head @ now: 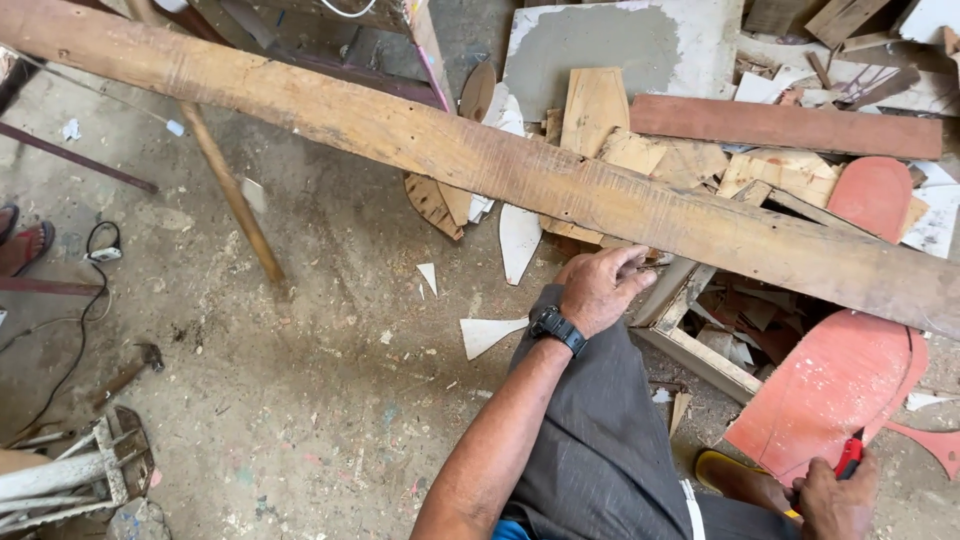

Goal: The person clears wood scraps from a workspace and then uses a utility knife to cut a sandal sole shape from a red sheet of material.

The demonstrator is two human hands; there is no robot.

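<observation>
A long rough wooden plank runs across the view from upper left to right. My left hand, with a black watch on the wrist, grips the plank's underside near its middle, above my raised knee in dark trousers. My right hand is at the bottom right, closed around a red-handled tool that points toward a red rounded board on the floor.
Wood offcuts, white shards and red boards lie piled at upper right. A hammer and a black cable lie on the dusty floor at left. A stick leans under the plank. Someone's sandalled foot shows at the far left.
</observation>
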